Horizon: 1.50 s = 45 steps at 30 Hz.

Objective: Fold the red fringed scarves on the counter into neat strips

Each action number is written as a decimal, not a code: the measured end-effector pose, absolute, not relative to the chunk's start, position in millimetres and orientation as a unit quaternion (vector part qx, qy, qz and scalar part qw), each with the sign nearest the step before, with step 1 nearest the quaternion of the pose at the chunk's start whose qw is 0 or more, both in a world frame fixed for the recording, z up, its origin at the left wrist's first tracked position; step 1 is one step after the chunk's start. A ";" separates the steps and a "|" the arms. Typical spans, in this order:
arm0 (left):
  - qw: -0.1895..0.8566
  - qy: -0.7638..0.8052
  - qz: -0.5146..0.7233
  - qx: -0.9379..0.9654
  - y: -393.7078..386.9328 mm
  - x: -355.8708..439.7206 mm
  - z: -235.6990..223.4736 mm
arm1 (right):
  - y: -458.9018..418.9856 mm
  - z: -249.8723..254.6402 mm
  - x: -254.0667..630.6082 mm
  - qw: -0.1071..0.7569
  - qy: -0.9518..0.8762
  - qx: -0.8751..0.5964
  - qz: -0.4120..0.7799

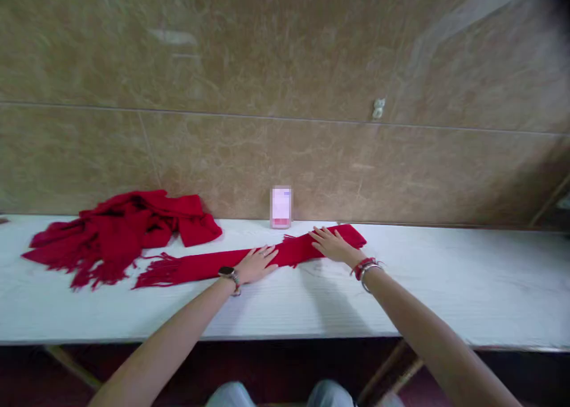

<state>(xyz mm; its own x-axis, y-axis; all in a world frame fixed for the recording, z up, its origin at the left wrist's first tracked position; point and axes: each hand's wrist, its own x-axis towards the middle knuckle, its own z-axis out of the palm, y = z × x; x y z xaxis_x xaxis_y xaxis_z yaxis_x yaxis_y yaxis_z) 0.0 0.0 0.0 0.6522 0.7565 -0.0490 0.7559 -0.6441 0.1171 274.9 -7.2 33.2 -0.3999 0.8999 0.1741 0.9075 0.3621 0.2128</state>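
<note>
A red fringed scarf (202,267) lies in a long narrow strip across the white table, its left end fringed and its right part folded over with a short fringe near the middle. My left hand (256,265) rests flat on the middle of it, fingers spread and pointing right. On the folded right part lies my right hand (333,245), palm down with fingers apart. Neither hand grips the cloth. To the left, a loose crumpled heap of red scarves (129,232) sits against the wall, its fringes hanging toward the front; how many are in it I cannot tell.
A phone (281,207) with a blurred screen leans upright against the brown tiled wall (249,157) at the table's back. A small pale figure (378,108) is on the wall at the right. The white table's (445,288) front edge runs just before my knees.
</note>
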 end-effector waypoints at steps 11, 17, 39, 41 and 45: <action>-0.001 0.508 0.036 0.861 -25.9 -64.8 -2.2 | -14.6 -10.0 149.2 0.099 -0.888 -0.448 -0.021; -0.014 0.574 0.000 0.819 -40.0 -168.5 2.4 | -10.3 -27.5 152.0 0.101 -0.887 -0.449 -0.044; 0.070 0.438 0.011 0.896 18.1 -55.5 40.4 | -31.9 6.5 189.6 0.080 -0.895 -0.360 -0.250; 0.085 0.444 0.009 0.892 35.8 -31.7 36.8 | -33.2 10.1 190.9 0.053 -0.891 -0.371 -0.258; 0.107 0.468 0.010 0.877 63.6 1.8 30.2 | -32.2 12.9 184.2 0.045 -0.893 -0.374 -0.246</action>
<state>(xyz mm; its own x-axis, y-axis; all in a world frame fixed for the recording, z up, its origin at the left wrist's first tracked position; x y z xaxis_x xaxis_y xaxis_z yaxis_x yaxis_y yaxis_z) 1.8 63.6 30.2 0.5609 0.8237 -0.0835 0.8195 -0.5380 0.1975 184.2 -32.2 12.9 -0.7170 0.6455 0.2633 0.6894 0.6002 0.4056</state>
